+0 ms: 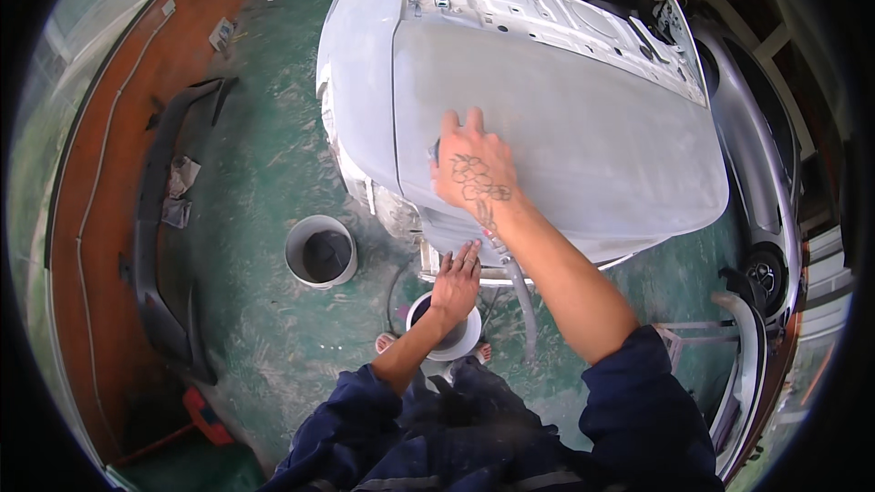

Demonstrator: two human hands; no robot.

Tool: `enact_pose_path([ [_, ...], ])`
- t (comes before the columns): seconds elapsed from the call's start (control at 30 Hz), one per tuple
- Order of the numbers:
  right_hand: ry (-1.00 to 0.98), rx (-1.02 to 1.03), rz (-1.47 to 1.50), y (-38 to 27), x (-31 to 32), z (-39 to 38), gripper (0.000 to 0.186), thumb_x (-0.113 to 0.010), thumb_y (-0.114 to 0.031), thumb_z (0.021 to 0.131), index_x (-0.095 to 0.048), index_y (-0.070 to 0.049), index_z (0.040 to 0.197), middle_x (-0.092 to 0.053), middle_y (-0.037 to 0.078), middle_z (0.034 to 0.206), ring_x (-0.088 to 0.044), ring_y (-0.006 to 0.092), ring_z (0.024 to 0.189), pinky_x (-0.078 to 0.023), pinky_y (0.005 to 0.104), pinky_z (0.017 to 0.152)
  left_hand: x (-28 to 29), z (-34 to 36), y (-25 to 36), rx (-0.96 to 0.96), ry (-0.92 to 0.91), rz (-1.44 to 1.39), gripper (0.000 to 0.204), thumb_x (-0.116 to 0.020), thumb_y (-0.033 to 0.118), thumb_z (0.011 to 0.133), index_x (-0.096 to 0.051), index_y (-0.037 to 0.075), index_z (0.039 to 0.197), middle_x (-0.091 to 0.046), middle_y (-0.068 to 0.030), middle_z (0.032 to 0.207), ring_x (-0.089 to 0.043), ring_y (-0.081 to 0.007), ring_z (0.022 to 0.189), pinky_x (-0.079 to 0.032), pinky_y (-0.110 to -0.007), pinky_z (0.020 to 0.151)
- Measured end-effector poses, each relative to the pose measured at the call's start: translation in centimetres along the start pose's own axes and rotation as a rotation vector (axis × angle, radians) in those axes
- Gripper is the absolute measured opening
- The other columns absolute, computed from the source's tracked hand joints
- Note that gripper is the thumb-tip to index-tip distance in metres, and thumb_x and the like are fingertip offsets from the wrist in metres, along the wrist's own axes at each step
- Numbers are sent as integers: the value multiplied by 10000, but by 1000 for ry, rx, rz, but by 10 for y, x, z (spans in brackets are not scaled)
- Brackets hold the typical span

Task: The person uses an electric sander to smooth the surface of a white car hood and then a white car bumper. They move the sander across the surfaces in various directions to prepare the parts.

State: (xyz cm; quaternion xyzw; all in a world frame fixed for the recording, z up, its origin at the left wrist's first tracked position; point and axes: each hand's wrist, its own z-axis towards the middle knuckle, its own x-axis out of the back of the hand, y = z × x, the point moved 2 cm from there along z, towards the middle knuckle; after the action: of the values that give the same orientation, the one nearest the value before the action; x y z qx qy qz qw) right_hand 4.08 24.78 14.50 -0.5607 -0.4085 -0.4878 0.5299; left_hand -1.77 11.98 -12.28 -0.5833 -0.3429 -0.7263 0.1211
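My right hand [476, 159] presses on the grey panel [592, 137] at the back of the white car body, fingers curled over a small blue-grey pad [434, 151], mostly hidden under it. My left hand [454, 287] has its fingers stretched out against the panel's lower edge. Behind my right forearm a grey hose [525, 310] hangs toward the floor, its upper end partly hidden. A white bucket [469, 333] stands below my left hand, between my bare feet.
Another bucket [296, 255] stands to the left on the green floor. A black bumper [150, 255] lies along the orange left wall, near a red tool [205, 415]. On the right are a silver car [766, 191] and a loose curved panel [749, 355].
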Motion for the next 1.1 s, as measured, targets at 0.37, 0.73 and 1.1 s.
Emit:
enact_pose_path([
  [0.37,37,86,-60,1,7,62,500,-791,-229,880,-551,3,1252,-554,299,1257,-735,506,911,-601,553,864,-3,5,-10,-51,10,13,382,-563,151,961,-693,-37,1266,-320,-199,1740,-359,-332,1589,-431,-556,1183],
  [0.73,-13,130,-90,-31,-3,67,489,-795,-226,881,-534,-12,1234,-546,314,1303,-722,528,929,-595,574,838,-6,5,-2,-56,-43,57,353,-598,193,962,-713,-24,1215,-276,-231,1750,-332,-340,1602,-515,-497,1062],
  [1.1,63,103,-205,-23,2,66,509,-812,-249,879,-543,9,1226,-579,293,1196,-733,510,951,-612,561,826,-5,6,-2,-66,-23,38,330,-607,189,956,-738,-5,1188,-275,-232,1752,-334,-330,1602,-524,-493,1045],
])
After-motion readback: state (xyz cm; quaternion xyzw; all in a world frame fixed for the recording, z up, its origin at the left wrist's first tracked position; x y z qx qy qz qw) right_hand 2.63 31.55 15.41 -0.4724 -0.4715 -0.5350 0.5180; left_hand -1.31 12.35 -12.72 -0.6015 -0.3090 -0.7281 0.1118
